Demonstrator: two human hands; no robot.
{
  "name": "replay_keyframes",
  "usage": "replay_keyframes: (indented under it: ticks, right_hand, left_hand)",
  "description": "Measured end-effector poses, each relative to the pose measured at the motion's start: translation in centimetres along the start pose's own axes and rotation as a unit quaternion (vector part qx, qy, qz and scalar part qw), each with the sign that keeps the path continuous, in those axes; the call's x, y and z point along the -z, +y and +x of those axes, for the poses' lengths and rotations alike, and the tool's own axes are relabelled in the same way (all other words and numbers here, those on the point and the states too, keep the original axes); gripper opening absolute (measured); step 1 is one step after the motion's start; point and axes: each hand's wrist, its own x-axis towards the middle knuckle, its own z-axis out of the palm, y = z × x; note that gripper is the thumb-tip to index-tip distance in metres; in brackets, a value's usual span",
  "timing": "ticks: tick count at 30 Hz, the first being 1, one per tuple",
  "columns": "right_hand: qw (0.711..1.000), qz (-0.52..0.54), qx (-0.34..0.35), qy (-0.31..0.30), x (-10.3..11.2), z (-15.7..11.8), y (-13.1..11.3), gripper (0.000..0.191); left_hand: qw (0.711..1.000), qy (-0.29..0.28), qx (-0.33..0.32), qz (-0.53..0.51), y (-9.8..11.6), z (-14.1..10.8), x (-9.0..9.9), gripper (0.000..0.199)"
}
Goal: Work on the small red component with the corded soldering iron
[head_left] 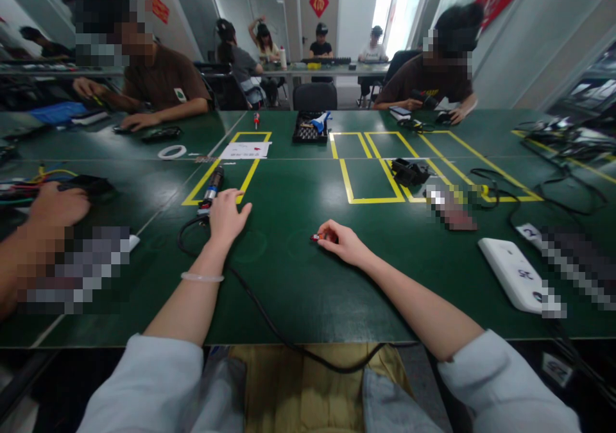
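My left hand (228,215) reaches over the green table with its fingers stretched out and thumb apart, holding nothing that I can see. Just beside it lies a dark cylindrical tool with a blue band (212,188), which looks like an electric screwdriver; I cannot tell whether my fingers touch it. A black cable (260,308) runs from near the tool to the table's front edge. My right hand (344,242) is closed in a pinch just above the table. Between its fingertips is a small red part with a light-coloured tip (315,237), too small to name.
Yellow tape outlines (375,200) mark the table (298,298). Behind them stands a black tray (308,139) of small parts. A black bracket-like piece (409,172), a white power bank (513,272) and tangled cables lie right. A co-worker's hand (60,208) is at left.
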Motion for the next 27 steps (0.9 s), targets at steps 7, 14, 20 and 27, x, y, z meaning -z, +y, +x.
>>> replay_keyframes:
  ticks: [7,14,20,27]
  right_hand:
    - [1.0,0.001,0.0,-0.001,-0.1,0.0,0.1,0.017]
    - [1.0,-0.013,0.003,0.009,-0.1,0.1,0.3,0.016]
    - [1.0,-0.011,-0.01,0.014,-0.2,0.2,0.2,0.016]
    - [1.0,-0.008,0.012,0.018,-0.2,0.2,0.2,0.014]
  left_hand:
    - [0.976,-0.039,0.195,0.087,-6.6,0.3,1.6,0.072]
    - [0.968,-0.101,0.221,0.066,-8.3,1.1,2.1,0.079]
    - [0.974,-0.086,0.196,0.075,-7.7,0.9,1.6,0.072]
    - [0.983,-0.104,0.121,0.091,-4.4,0.3,0.6,0.066]
